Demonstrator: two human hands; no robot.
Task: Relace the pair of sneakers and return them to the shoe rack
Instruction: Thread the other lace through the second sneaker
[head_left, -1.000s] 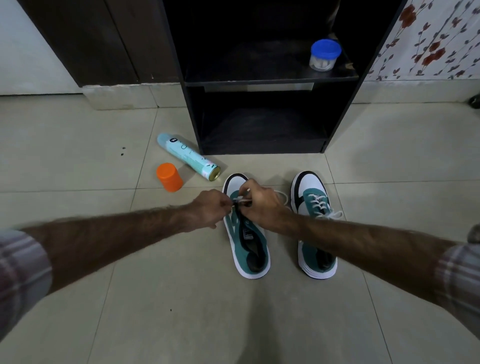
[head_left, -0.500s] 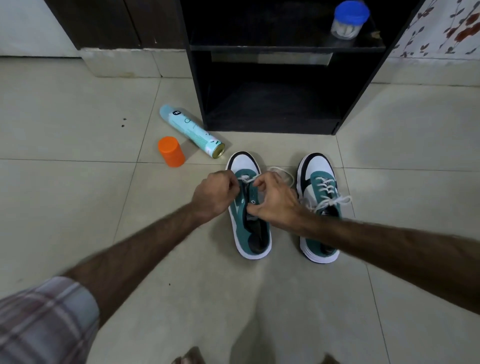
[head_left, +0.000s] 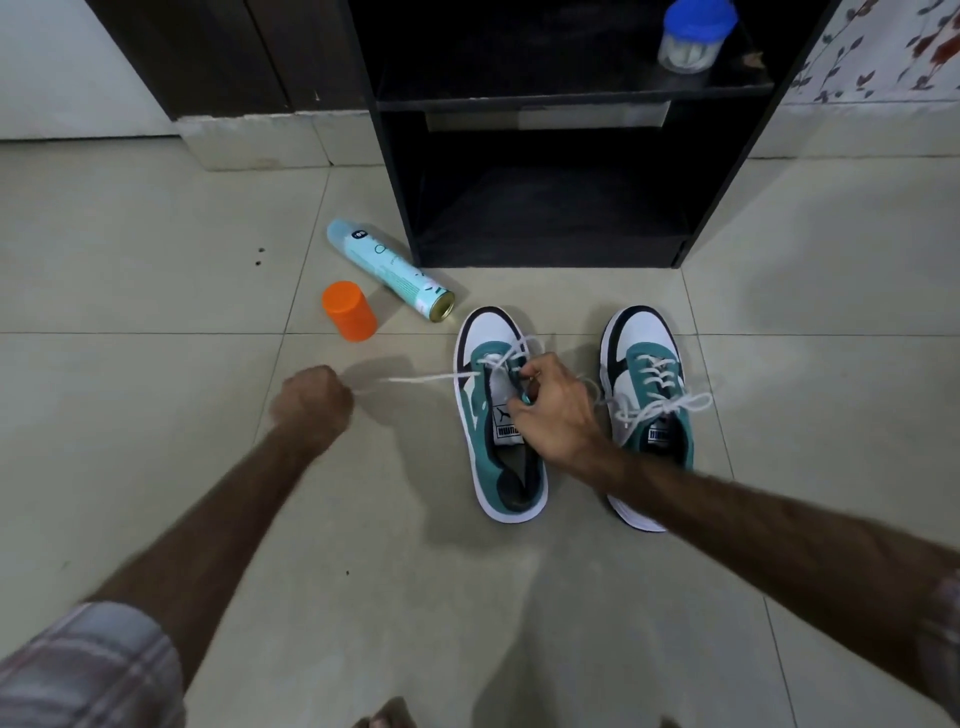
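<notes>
Two teal, white and black sneakers stand side by side on the tiled floor, toes toward the black shoe rack (head_left: 717, 171). The left sneaker (head_left: 496, 467) is partly laced near the toe. Its white lace (head_left: 421, 378) runs taut to the left into my left hand (head_left: 311, 397), which grips the lace end in a fist well left of the shoe. My right hand (head_left: 550, 410) pinches the eyelet edge and tongue area of that sneaker. The right sneaker (head_left: 652, 384) is fully laced, its loose ends lying across it.
A light blue spray can (head_left: 387, 267) lies on the floor left of the rack, with an orange cap (head_left: 349, 310) beside it. A jar with a blue lid (head_left: 691, 34) sits on the rack's upper shelf. The lower shelf looks dark and bare.
My left hand has pulled away from the sneaker to the left, drawing the lace out taut. My right hand stays on the shoe. The camera has tilted down and closer.
</notes>
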